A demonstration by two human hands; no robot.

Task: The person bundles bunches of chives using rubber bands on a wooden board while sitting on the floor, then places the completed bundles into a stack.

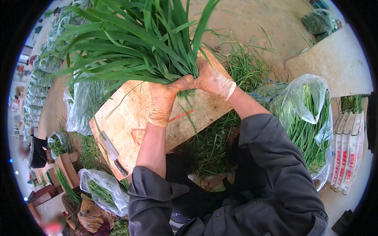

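Both my hands, in thin translucent gloves, grip a large bunch of broad, flat green leaves (138, 50), probably garlic chives. My left hand (165, 96) closes around the near side of its base, and my right hand (211, 76) around the right side, the thumbs meeting. The leaves fan out away from me to the upper left. Beneath is a worn, stained board (127, 121), and the cut ends show just below my thumbs. A knife with a dark handle (113, 153) lies along the board's left edge. A red tie strip (180, 116) and a red loop (135, 137) rest on the board, partly hidden by my left arm.
Leaf trimmings (245, 65) litter the floor around the board. Open plastic bags of green stalks stand at right (310, 129) and lower left (100, 188). Stuffed bags (38, 79) line the far left. A pale panel (330, 65) stands at right; another person (38, 152) is at left.
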